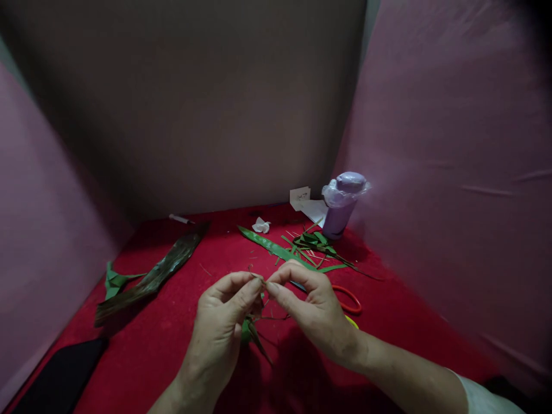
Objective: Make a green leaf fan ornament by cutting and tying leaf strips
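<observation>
My left hand [219, 325] and my right hand [314, 307] meet fingertip to fingertip above the red table. Both pinch a thin brownish leaf strip [263, 283] between thumb and forefinger. Below my left fingers hangs a green folded leaf piece [246, 332] with dry, darker ends; my fingers partly hide it. Behind my right hand lies a pair of scissors [352, 308] with a red handle loop and a bit of yellow, the rest mostly covered. A long green leaf [269, 245] lies just beyond my hands.
Leaf scraps [317, 242] and thin sticks lie near a purple tumbler [338, 221] wrapped in plastic. A crumpled tissue [261, 225], white papers [314, 210] and a pen-like object [180, 218] sit at the back. Leftward are a dark leaf [161, 273], a green folded leaf [115, 282] and a black object [64, 374].
</observation>
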Tool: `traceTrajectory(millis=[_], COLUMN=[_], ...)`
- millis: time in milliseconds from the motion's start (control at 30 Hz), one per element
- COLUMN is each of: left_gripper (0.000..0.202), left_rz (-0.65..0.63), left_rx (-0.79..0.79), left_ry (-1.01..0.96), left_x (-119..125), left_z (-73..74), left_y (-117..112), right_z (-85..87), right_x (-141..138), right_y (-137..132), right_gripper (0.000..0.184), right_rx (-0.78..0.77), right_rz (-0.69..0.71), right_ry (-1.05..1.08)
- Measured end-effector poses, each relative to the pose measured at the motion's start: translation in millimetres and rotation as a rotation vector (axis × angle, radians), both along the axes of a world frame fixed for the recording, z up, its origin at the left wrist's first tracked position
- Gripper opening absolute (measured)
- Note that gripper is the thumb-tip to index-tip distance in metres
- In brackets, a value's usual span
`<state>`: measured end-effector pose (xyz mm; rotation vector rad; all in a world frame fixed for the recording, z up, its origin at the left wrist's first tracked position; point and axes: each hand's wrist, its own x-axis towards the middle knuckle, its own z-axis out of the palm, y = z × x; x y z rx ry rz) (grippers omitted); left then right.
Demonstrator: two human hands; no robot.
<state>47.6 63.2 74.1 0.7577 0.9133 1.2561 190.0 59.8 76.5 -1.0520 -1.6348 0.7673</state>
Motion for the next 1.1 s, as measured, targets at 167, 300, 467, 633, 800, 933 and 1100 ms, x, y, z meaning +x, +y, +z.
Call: traceTrajectory(millis=[167,300,467,633,800,933,1100], left_gripper=[0.011,0.008,0.011,0.01,0.017,0.017,0.013], left_rz=[-0.015,-0.077,-0.101,-0.034,-0.028,-0.024,-0.066], left_rx=[0.051,0.123,0.165,0.113,0.094,0.062,0.064], left_ry=[0.027,0.031,-0.004,-0.014,-0.016,-0.031,-0.016], left_x=[-2.9,-10.8,-18.3,-23.9,-30.6,-31.7,-30.6], left_z=[4.4,4.4,-1.0,-4.7,-11.6,-15.9,-14.4], left_y=[-0.2,-0.6,3.0,4.3,7.2,10.0,8.8], right_z=[-5.7,-42.9,-75.6,-60.2,-45.5,-36.3,-23.3], right_x=[38.0,81.6,97.4,98.3,109.8,97.9,64.1], right_y=[1.8,-7.7,-18.0,-9.7,-6.7,-4.6,8.3], right_gripper=[0.015,0.011,0.014,0.029,0.046,0.055,0.039], right_rx=[0.156,0.037,-0.069,-0.234,-0.417,-0.449,-0.332], right_rz=[-0.099,-0.179,-0.125,-0.084,-0.005,0.078,0.092], right_ry=[-0.13,-0.727,-0.976,-0.919,-0.544,-0.153,-0.031])
